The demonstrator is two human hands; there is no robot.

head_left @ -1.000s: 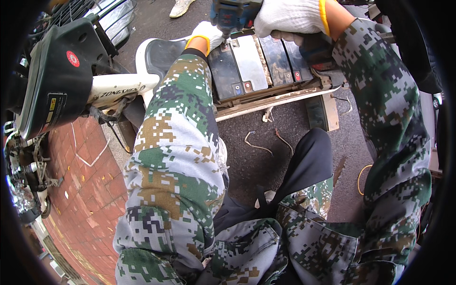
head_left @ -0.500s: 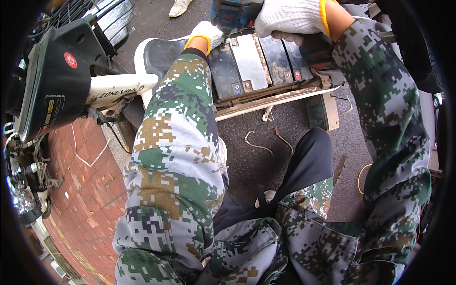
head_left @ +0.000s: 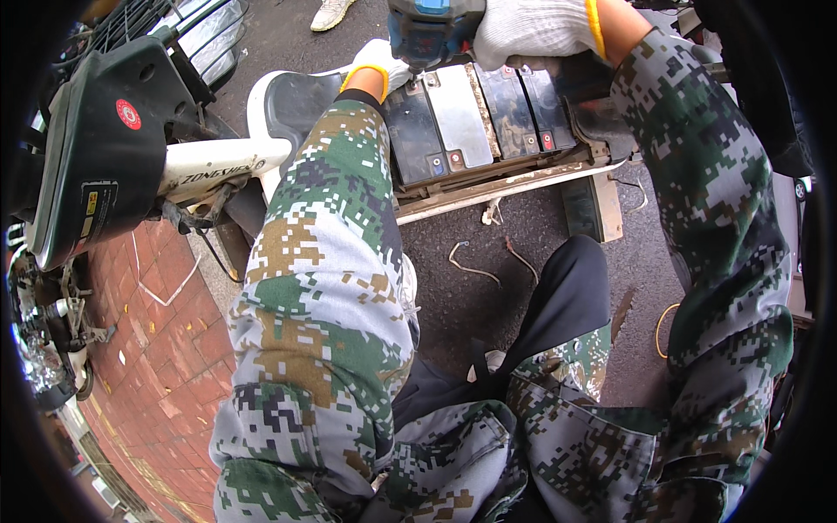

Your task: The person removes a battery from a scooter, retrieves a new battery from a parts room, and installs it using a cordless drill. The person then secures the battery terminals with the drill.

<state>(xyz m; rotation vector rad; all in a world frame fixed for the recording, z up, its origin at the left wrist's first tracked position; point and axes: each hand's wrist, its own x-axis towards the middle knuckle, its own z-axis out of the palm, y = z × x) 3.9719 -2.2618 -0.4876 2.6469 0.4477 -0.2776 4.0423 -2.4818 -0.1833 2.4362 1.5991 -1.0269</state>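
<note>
My right hand (head_left: 536, 33), in a white knit glove with a yellow cuff, grips a blue and black cordless drill (head_left: 436, 30). The nose of the drill points down at the far left corner of a row of batteries. There my left hand (head_left: 381, 65), gloved the same way, reaches in with its fingers bent together beside the drill's nose. What its fingertips pinch is hidden. The batteries sit in an open tray of a scooter: a dark one (head_left: 414, 131) at the left, a silver-topped one (head_left: 460, 118) beside it, and dark ones (head_left: 508, 113) to the right.
The scooter's front column (head_left: 96, 148) and white frame arm (head_left: 218, 161) stand to the left. Loose wire pieces (head_left: 475, 268) lie on the asphalt below the tray. My knee (head_left: 571, 279) is close to it. Red paving (head_left: 157, 322) is at the left. Another person's shoe (head_left: 331, 13) shows at the top.
The drill has tilted slightly, its nose now lower over the battery corner, and my right hand has shifted a little with it. My left hand stays almost in place.
</note>
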